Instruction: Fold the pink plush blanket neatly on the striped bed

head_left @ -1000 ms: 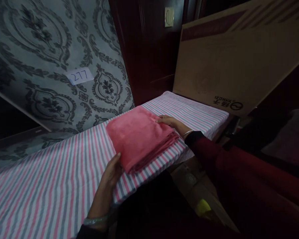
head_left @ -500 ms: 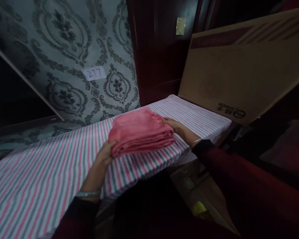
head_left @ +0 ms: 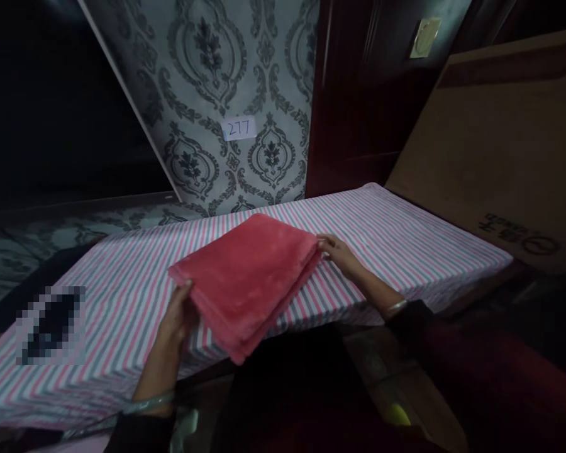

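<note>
A folded pink plush cloth (head_left: pixel 255 264), perhaps a towel or small blanket, lies turned at an angle over the striped tablecloth (head_left: pixel 405 239). Its near corner juts past the table's front edge. My left hand (head_left: pixel 179 311) grips the cloth's left side, thumb on top and fingers hidden underneath. At the right corner, my right hand (head_left: pixel 337 251) pinches the cloth's edge between thumb and fingers. Several layers show along the right side of the fold.
A large cardboard box (head_left: pixel 490 151) leans at the right end of the table. Behind stand a patterned wall with a paper label (head_left: pixel 239 128) and a dark red door (head_left: pixel 353 94). A dark screen (head_left: pixel 66 107) is at left; a pixelated patch (head_left: pixel 51 324) covers part of the table.
The cloth has been turned, so a corner now points toward me and its smooth top shows. Both hands stay on it. The camera view has swung to the left.
</note>
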`<state>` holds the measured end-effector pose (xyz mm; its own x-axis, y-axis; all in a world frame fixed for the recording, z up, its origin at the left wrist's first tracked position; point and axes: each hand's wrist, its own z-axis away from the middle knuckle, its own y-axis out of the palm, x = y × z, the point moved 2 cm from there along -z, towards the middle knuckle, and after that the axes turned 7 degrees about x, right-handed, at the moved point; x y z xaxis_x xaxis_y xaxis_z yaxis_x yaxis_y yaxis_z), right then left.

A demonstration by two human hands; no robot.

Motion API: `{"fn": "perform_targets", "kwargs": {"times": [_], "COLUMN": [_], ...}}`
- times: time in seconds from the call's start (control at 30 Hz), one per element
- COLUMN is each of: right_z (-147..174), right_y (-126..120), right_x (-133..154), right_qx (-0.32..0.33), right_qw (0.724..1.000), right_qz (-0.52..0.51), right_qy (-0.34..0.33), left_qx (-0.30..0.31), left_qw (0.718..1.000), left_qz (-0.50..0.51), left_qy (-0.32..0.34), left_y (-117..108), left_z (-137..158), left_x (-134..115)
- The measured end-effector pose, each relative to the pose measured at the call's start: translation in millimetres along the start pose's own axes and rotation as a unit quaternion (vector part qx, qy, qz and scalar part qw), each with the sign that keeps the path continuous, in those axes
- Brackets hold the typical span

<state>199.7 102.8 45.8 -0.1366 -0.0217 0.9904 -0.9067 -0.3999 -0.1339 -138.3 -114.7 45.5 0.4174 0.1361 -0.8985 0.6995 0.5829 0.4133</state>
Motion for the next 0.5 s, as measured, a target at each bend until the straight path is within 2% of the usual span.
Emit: {"fn": "perform_targets", "kwargs": {"times": [0.07, 0.17, 0.27, 0.33, 0.5], "right_z": [-26, -46, -51, -50, -27], "right_y": [-2, 11, 26, 32, 40], "right_x": [8, 12, 13, 17, 40], "right_qx": [-0.025, 0.02, 0.055, 0.052, 0.026], "right_qw": [0.998, 0.994, 0.994, 0.995, 0.998], "right_qz": [0.06, 0.096, 0.092, 0.083, 0.032], "right_qy": [0.015, 0.043, 0.037, 0.026, -0.045], "left_qx": [-0.004, -0.033, -0.007, 0.006, 0.035], "left_qw": [1.0, 0.996, 0.995, 0.995, 0.991], "left_qz": [-0.013, -0.036, -0.053, -0.061, -0.1], "left_qy": [0.027, 0.072, 0.084, 0.084, 0.08], "left_y": [4, 4, 4, 7, 17], "left_z": [2, 4, -3, -12, -35], "left_x": [10, 20, 16, 0, -67]}}
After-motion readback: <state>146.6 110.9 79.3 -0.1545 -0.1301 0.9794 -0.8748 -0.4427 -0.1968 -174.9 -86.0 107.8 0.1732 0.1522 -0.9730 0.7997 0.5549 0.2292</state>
